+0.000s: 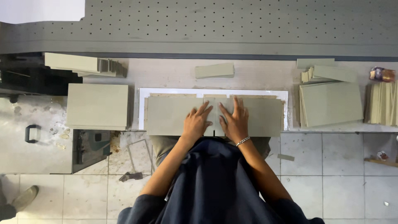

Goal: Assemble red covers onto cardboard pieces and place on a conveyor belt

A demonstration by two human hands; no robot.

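Hands flat and spread: left hand [196, 120] and right hand [234, 119] press either side of the narrow centre strip [214, 108] between two grey-green boards [170, 116], long axis running sideways, inside the white frame [142, 108].

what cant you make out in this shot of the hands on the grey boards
- Head view: the seam between the grey boards is partly hidden by the left hand and right hand.
- The boards' near edge is covered by the person's dark clothing.
- The small packet at far right is too small to identify.
- The stack of strips is cut off by the right edge.
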